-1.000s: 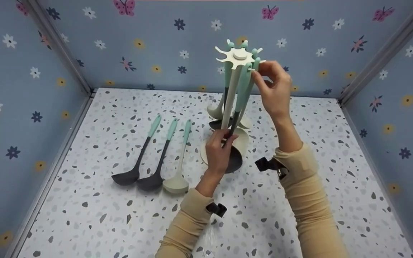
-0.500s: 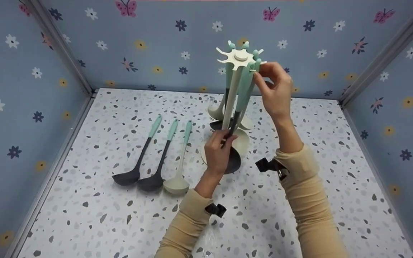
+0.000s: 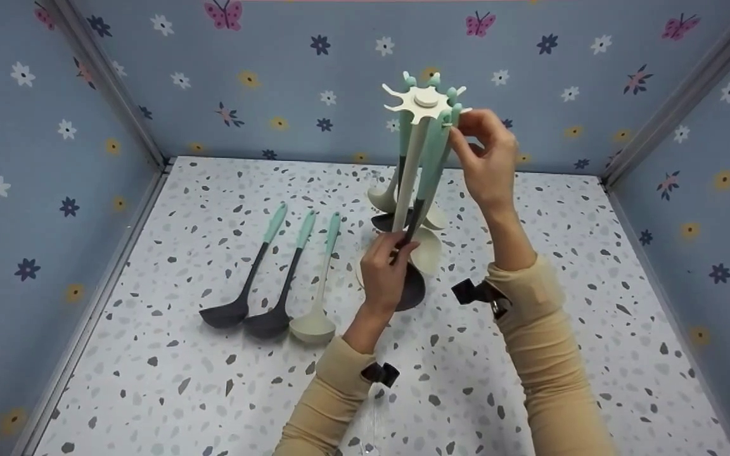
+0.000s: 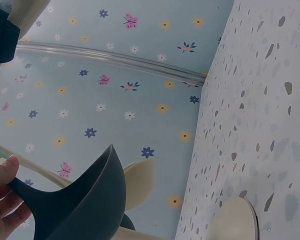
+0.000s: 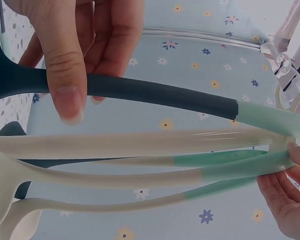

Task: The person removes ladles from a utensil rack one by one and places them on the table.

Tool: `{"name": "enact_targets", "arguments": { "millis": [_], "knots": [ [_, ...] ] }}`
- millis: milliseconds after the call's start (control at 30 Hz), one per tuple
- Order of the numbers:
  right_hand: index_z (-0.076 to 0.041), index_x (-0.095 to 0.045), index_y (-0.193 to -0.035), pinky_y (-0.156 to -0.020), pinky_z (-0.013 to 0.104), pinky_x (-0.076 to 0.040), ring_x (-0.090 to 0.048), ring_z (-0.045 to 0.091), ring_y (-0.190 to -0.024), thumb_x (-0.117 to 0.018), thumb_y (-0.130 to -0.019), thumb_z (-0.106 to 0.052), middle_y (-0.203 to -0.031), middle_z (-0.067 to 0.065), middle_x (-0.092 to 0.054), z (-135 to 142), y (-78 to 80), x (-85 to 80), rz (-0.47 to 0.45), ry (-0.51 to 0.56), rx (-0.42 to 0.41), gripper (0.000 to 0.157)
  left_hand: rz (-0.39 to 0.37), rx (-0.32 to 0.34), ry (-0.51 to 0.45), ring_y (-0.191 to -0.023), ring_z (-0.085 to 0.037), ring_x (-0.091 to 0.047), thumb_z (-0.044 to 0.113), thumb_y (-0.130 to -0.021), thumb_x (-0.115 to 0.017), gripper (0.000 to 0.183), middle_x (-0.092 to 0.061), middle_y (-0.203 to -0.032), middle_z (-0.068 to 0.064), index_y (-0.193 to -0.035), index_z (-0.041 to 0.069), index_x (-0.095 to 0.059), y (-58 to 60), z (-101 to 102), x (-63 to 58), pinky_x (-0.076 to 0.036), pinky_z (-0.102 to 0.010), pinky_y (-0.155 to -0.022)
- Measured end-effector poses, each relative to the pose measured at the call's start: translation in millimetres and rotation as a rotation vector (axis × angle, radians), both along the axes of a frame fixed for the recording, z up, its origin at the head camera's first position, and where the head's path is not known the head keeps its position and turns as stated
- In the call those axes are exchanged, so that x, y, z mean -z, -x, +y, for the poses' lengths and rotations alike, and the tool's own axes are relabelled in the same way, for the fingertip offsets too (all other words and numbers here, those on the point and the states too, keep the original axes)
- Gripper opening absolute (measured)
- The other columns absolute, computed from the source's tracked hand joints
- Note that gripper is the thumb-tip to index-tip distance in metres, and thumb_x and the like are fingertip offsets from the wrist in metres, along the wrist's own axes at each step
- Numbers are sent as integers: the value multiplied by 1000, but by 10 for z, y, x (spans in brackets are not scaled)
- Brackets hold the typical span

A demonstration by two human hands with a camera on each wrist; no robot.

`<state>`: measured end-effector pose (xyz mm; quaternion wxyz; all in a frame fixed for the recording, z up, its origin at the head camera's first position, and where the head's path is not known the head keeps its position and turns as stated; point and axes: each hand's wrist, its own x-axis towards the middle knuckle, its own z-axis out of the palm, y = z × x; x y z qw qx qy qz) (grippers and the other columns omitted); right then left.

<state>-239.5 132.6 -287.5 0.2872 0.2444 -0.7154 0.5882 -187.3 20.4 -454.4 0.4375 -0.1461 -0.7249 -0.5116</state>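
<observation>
A white rotating utensil stand point(image 3: 426, 97) with a ring of hooks carries several ladles with mint handles. My left hand point(image 3: 383, 269) grips the dark shaft of a dark grey ladle point(image 3: 412, 291) just above its bowl; in the left wrist view the ladle's bowl point(image 4: 90, 200) is close up. The mint top of this ladle is up at a hook on the front right of the ring. My right hand point(image 3: 490, 149) pinches at the handle top of a cream ladle point(image 5: 230, 171) hanging there, right beside the dark ladle's handle. The base is mostly hidden behind my left hand.
Left of the stand, two dark ladles point(image 3: 267, 320) point(image 3: 225, 313) and a cream ladle point(image 3: 312, 326) lie side by side on the speckled table point(image 3: 530, 380). Blue flowered panels point(image 3: 213, 82) wall the table at the back and sides.
The dark ladle's mint handle top has shifted slightly right at the ring, and its bowl slightly down and left. My right hand stays nearly still at the hooks.
</observation>
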Motion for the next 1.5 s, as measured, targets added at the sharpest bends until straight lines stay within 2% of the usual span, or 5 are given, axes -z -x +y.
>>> {"name": "enact_targets", "arguments": {
  "millis": [200, 500, 733, 1167, 1500],
  "knots": [
    [5, -59, -94, -71, 31, -51, -59, 23, -82, -59, -84, -3, -87, 6, -60, 36, 110, 94, 26, 7, -15, 13, 11, 20, -11, -67, -11, -56, 1, -72, -71, 13, -60, -76, -4, -82, 3, -63, -43, -8, -15, -47, -20, -57],
    [6, -58, -94, -73, 30, -50, -59, 21, -81, -60, -83, -3, -87, 5, -60, 28, 95, 84, 10, -4, 10, 15, 8, 10, -19, -69, -12, -58, 7, -77, -68, 11, -61, -79, -6, -84, 1, -63, -154, -120, -53, -48, -20, -58],
    [10, -57, -93, -72, 29, -50, -58, 23, -81, -59, -83, 0, -86, 5, -59, -42, -91, -71, -7, -23, 35, 14, -7, -38, -15, -69, -14, -58, 6, -77, -68, 11, -60, -80, -7, -86, 0, -63, -244, -282, -41, -48, -23, -57],
    [11, -56, -93, -70, 28, -51, -59, 19, -79, -58, -83, 0, -87, 13, -59, -37, -99, -82, -1, -34, 25, 15, -46, -170, -1, -69, -19, -60, 6, -76, -69, 16, -61, -80, -11, -87, -5, -64, -261, -704, 18, -50, -27, -56],
    [11, -56, -93, -71, 29, -51, -59, 22, -80, -59, -83, 0, -86, 5, -60, -38, -99, -77, 4, -32, 33, 16, -143, -266, 43, -68, -21, -59, 5, -77, -68, 17, -61, -80, -13, -89, -6, -65, -263, -1139, 41, -49, -29, -56]
  ]
}}
